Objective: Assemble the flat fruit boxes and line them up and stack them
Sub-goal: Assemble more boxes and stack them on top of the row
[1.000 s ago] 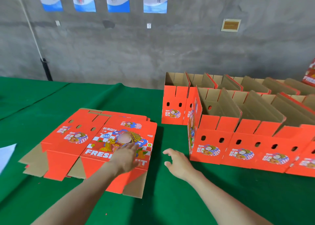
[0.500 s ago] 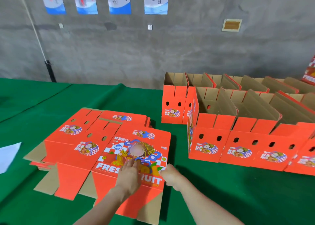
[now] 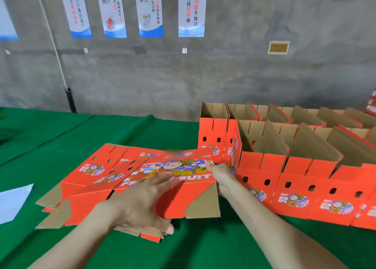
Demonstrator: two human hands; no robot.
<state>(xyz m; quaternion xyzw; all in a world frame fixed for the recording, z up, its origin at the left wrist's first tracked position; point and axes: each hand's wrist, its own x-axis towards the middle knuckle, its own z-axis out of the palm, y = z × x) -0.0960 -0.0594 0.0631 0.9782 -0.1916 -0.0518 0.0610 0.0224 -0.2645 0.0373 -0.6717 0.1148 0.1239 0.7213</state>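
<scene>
Right now the left hand (image 3: pixel 142 201) lies palm down on the top flat fruit box (image 3: pixel 195 197). Its fingers are straight and close together, stretched across the printed orange panel towards the "FRUIT" lettering, while the thumb points down past the near edge; whether it hooks under the cardboard cannot be told. The right hand (image 3: pixel 222 179) holds the same box at its right edge, fingers curled round the cardboard, just beside the corner of the nearest of the assembled fruit boxes (image 3: pixel 262 167). That top box sits askew on the stack of flat fruit boxes (image 3: pixel 89 173), shifted to the right of it, with a brown flap showing at its near right corner; its far edge is blurred. The stack rests on the green table cloth (image 3: pixel 126 132), orange sides up, brown flaps sticking out on the left and near sides. The assembled boxes stand to the right in two rows, open tops up and brown inside: the front row (image 3: pixel 317 189) runs off to the right edge, side touching side, and the back row (image 3: pixel 213 130) stands right behind it. A white sheet of paper (image 3: pixel 14 203) lies on the cloth at the left edge, well apart from the stack. Behind the table is a grey concrete wall (image 3: pixel 244 75) with a row of blue-and-white posters (image 3: pixel 191 10) bearing Chinese characters, a small framed plaque (image 3: pixel 278 47), and a thin cable running down to a black pole (image 3: pixel 70 100).
</scene>
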